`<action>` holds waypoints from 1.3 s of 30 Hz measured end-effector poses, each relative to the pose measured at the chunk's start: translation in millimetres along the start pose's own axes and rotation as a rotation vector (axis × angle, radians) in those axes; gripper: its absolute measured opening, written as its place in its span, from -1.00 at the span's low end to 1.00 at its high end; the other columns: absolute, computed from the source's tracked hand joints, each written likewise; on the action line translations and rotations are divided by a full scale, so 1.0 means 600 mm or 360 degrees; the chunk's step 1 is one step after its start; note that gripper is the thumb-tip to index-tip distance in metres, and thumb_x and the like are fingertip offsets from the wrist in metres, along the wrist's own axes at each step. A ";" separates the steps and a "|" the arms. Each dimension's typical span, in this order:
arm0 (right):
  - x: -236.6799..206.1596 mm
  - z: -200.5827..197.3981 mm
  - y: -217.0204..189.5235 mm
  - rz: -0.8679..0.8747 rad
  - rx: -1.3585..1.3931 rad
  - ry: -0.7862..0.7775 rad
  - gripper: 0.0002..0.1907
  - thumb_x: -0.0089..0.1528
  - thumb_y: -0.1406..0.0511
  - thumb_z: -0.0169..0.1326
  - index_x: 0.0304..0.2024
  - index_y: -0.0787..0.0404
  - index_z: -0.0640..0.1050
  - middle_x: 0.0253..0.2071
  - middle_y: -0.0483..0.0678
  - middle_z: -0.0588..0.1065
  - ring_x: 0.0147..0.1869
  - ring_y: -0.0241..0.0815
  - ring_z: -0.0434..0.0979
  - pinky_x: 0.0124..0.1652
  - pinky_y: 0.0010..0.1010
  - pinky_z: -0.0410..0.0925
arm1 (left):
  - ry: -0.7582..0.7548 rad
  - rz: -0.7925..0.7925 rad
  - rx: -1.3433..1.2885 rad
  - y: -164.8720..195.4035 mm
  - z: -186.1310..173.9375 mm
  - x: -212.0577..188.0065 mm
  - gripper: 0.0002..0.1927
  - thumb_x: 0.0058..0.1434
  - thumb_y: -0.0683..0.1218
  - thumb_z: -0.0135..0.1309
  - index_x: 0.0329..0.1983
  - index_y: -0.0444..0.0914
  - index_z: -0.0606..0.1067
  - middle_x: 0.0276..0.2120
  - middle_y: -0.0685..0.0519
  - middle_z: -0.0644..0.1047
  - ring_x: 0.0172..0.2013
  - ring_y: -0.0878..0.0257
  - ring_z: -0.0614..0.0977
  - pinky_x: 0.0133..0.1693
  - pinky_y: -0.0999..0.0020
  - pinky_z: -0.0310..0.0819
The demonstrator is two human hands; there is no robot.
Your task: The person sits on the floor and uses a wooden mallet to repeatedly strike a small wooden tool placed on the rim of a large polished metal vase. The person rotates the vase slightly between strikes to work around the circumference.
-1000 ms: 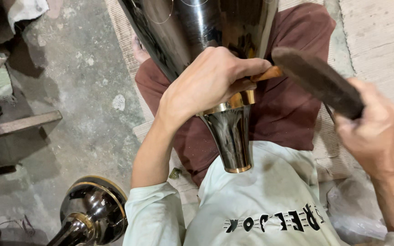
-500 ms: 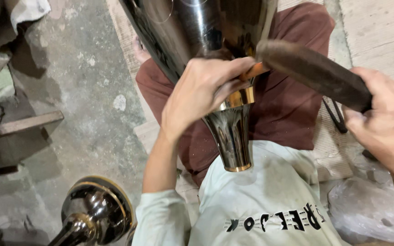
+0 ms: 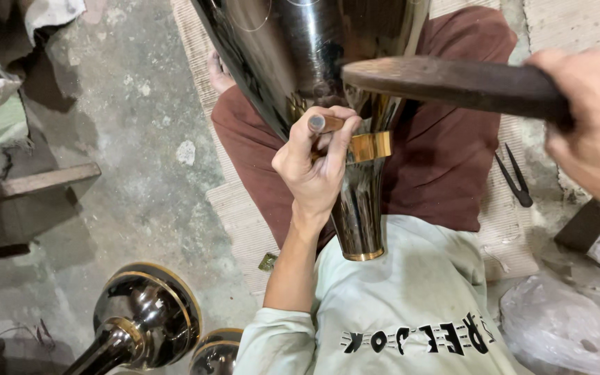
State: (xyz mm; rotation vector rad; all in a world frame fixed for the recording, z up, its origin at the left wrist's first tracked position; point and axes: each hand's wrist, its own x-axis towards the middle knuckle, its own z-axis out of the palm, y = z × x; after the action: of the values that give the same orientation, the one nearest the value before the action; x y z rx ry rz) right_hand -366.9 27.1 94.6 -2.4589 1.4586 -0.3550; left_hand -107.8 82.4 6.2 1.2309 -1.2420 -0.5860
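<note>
While the left hand (image 3: 314, 167) is pinching a punch (image 3: 324, 125) against the dark vase's (image 3: 314, 48) brass band (image 3: 369, 146), the right hand (image 3: 592, 125) is gripping a raised mallet (image 3: 446, 83), band seemingly unfinished.

Counts: three dark metal horns — one big horn (image 3: 328, 62) in work, two finished horns (image 3: 144, 323) on the floor. One punch (image 3: 324, 124), one wooden mallet (image 3: 453, 83), one pair of tongs (image 3: 514, 177).

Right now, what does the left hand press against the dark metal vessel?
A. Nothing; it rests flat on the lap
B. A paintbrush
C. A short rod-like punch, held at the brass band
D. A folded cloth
C: the left hand grips a short punch against the vessel by its brass band, while the right hand holds a wooden mallet above.
</note>
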 end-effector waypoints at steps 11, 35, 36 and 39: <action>0.038 -0.071 -0.014 -0.0315 0.0122 -0.0031 -0.37 0.03 0.77 0.00 0.16 0.43 0.46 -0.13 0.26 0.49 -0.10 0.17 0.54 -0.09 -0.16 0.39 | 0.0072 0.0238 0.0120 -0.035 -0.004 -0.030 -0.79 0.25 -0.30 0.27 -0.07 -0.35 0.54 -0.27 -0.02 0.62 -0.32 0.23 0.67 -0.22 0.40 0.56; -0.085 0.037 0.118 0.0349 0.0774 -0.0103 -0.39 0.21 0.62 -0.13 0.33 0.27 0.35 -0.27 -0.01 0.41 -0.28 -0.19 0.44 -0.21 -0.42 0.33 | -0.0918 0.0093 0.0322 0.030 -0.030 0.097 -0.84 0.32 -0.20 0.29 -0.14 -0.28 0.51 -0.41 -0.01 0.58 -0.39 0.19 0.68 -0.31 0.35 0.54; -0.094 0.043 0.116 0.0394 0.0830 -0.0078 -0.41 0.26 0.62 -0.14 0.35 0.28 0.34 -0.25 0.00 0.40 -0.28 -0.20 0.44 -0.20 -0.42 0.33 | -0.0969 0.0091 0.0453 0.030 -0.030 0.104 -0.81 0.30 -0.18 0.34 -0.15 -0.27 0.53 -0.46 -0.03 0.57 -0.47 0.18 0.64 -0.35 0.31 0.49; -0.109 0.035 0.095 0.0259 0.0346 0.0001 -0.49 0.25 0.68 -0.02 0.24 0.35 0.39 -0.14 0.12 0.43 -0.13 -0.07 0.52 -0.10 -0.32 0.39 | -0.1088 0.0307 0.0185 0.035 -0.031 0.118 -0.65 0.34 -0.25 0.21 0.17 -0.27 0.46 -0.18 -0.08 0.62 -0.23 0.09 0.73 -0.13 0.28 0.60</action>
State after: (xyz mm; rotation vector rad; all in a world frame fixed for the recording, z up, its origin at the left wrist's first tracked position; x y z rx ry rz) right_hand -436.9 60.3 50.3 -2.1555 1.5209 -0.4539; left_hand -75.4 33.8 55.1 1.0135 -1.9644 -0.8357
